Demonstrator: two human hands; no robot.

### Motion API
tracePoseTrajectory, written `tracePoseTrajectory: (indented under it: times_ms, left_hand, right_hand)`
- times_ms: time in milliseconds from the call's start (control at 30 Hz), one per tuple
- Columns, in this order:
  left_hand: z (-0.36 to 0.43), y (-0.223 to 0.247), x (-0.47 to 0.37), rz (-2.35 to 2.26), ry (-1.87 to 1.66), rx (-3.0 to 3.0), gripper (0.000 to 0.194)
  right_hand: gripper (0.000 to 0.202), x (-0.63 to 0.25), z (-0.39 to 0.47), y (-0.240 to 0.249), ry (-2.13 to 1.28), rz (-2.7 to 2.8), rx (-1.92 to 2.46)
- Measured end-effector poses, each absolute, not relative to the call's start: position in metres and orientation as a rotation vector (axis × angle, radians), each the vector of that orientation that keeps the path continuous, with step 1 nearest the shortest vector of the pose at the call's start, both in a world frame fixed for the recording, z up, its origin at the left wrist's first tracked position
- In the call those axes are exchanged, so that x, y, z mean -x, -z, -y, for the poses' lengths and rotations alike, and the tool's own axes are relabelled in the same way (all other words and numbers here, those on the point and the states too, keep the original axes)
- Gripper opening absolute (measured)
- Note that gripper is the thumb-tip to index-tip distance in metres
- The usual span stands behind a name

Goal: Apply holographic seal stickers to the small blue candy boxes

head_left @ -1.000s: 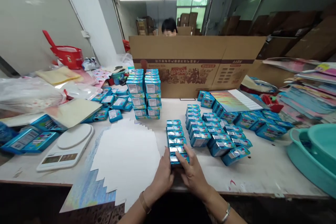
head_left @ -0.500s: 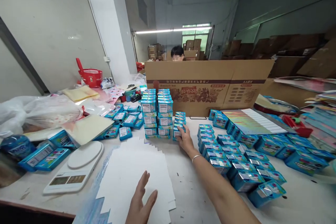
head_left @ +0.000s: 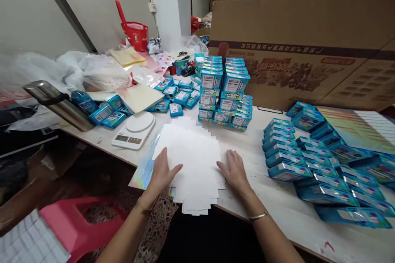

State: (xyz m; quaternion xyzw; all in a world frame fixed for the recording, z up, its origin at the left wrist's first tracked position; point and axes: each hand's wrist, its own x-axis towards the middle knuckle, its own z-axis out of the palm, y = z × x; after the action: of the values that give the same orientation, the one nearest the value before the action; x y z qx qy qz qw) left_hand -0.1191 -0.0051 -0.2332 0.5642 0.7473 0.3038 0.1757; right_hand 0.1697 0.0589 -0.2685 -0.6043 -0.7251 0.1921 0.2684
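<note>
White sheets (head_left: 194, 164) lie mostly between left fingers (head_left: 162, 158) and right fingers (head_left: 235, 158).

The person in front of me wears black clothing (head_left: 210, 238), plain and dark at the near edge, its folds lost in shadow. The forearms (head_left: 269, 236) are bare. A slim, silvery bangle (head_left: 258, 216), smooth and shiny, circles the right wrist; the left wrist has a narrow brownish band (head_left: 144, 206), too dim for me to tell its material. The left hand (head_left: 162, 174) and right hand (head_left: 236, 170) are bare too, with slender fingers (head_left: 162, 157).
</note>
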Motion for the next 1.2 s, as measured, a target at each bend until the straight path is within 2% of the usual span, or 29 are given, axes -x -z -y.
tracePoseTrajectory:
  times_ms: [133, 233, 400, 533, 600, 667, 767, 867, 1033, 1200]
  left_hand:
    - [0.001, 0.237, 0.099, -2.075, -0.466, -1.742, 0.103]
    - [0.003, 0.240, 0.089, -2.044, -0.481, -1.729, 0.097]
    - [0.009, 0.252, 0.087, -1.999, -0.809, -1.600, 0.096]
    - [-0.005, 0.242, 0.100, -1.893, -1.270, -1.213, 0.099]
    - [-0.020, 0.226, 0.113, -1.770, -1.462, -0.972, 0.103]
    - [-0.035, 0.207, 0.126, -1.573, -1.501, -0.795, 0.104]
    - [-0.048, 0.184, 0.130, -1.208, -1.343, -0.692, 0.088]
    - [-0.050, 0.176, 0.106, -1.020, -1.247, -0.722, 0.069]
    - [-0.045, 0.185, 0.052, -0.786, -1.265, -0.668, 0.055]
    - [-0.046, 0.204, 0.035, -0.693, -1.224, -0.537, 0.048]
  right_hand:
    - [0.078, -0.136, -0.043, 0.263, -0.472, 2.025, 1.876]
    - [0.072, -0.123, -0.042, 0.254, -0.529, 1.933, 1.944]
    - [0.059, -0.125, -0.045, 0.237, -0.544, 1.763, 1.690]
    - [0.033, -0.135, -0.048, 0.220, -1.038, 1.393, 1.360]
    - [0.031, -0.145, -0.045, 0.212, -1.321, 1.259, 1.170]
    - [0.032, -0.158, -0.040, 0.205, -1.570, 1.179, 0.968]
    - [0.046, -0.181, -0.037, 0.194, -1.843, 1.124, 0.725]
    - [0.071, -0.199, -0.043, 0.180, -1.804, 1.061, 0.701]
    - [0.073, -0.210, -0.042, 0.174, -1.677, 0.829, 0.746]
    - [0.091, -0.214, -0.013, 0.204, -1.700, 0.594, 0.738]
